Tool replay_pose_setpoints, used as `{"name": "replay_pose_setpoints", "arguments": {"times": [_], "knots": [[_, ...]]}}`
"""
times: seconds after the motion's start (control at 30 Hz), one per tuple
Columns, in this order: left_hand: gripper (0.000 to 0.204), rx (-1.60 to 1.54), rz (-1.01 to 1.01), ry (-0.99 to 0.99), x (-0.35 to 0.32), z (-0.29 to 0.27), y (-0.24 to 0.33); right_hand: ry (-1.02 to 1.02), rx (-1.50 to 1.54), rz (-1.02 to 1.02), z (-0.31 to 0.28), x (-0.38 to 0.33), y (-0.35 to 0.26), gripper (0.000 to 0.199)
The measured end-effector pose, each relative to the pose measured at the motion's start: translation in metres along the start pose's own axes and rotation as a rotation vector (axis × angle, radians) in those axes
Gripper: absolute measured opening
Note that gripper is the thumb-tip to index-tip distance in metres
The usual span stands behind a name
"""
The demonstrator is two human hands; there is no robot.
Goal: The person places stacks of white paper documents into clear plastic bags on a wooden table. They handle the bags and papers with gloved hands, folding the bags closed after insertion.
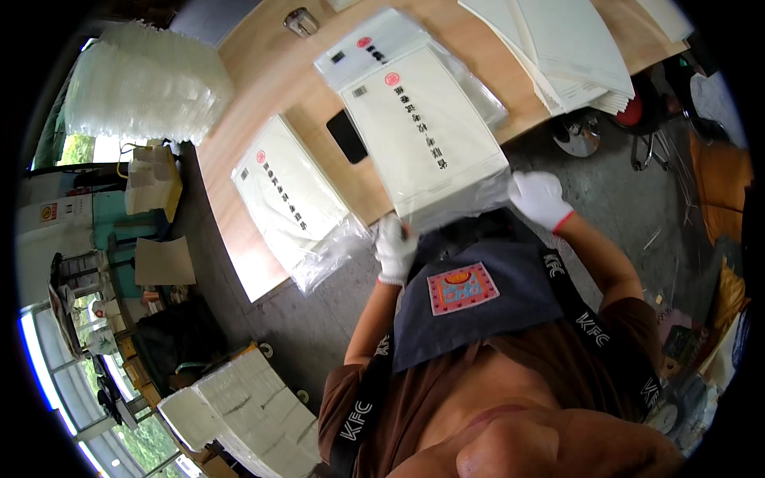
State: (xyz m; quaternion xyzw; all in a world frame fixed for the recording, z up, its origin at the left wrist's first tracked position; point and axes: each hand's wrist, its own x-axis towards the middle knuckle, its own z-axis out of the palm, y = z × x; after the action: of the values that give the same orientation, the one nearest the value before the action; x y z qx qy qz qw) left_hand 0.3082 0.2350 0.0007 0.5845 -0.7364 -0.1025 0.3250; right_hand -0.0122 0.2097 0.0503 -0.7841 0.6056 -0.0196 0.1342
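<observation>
A thick stack of printed white sheets (430, 119) sits at the table's near edge, its near end in a clear plastic bag (466, 201). My left hand (394, 248), in a white knit glove, is closed at the left corner of the bag's mouth. The right hand (542, 199), gloved alike, has its fingers curled in at the bag's right corner. Bunched plastic partly hides the fingertips of both. To the left lies a second stack of printed sheets (283, 191), in clear plastic that crumples at its near end.
Between the stacks is a black phone (347, 137). More clear bags (478, 95) lie beneath the larger stack. A metal cup (301, 22) stands farther off, and loose white sheets (558, 48) are piled at the far right. A tall plastic-wrapped pile (147, 84) rises beyond the wooden table's (231, 103) left edge.
</observation>
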Motion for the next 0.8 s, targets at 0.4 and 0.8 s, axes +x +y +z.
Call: {"name": "replay_pose_setpoints", "arguments": {"times": [0.4,0.8], "knots": [[0.028,-0.794,-0.771,0.044,0.006,0.029,-0.041,-0.222,1.669,0.235,0.099,0.053,0.015,0.032],[0.035,-0.339,-0.728,0.437,-0.009,-0.206,-0.154,-0.62,1.624,-0.114,0.113,0.198,-0.249,0.037]]}}
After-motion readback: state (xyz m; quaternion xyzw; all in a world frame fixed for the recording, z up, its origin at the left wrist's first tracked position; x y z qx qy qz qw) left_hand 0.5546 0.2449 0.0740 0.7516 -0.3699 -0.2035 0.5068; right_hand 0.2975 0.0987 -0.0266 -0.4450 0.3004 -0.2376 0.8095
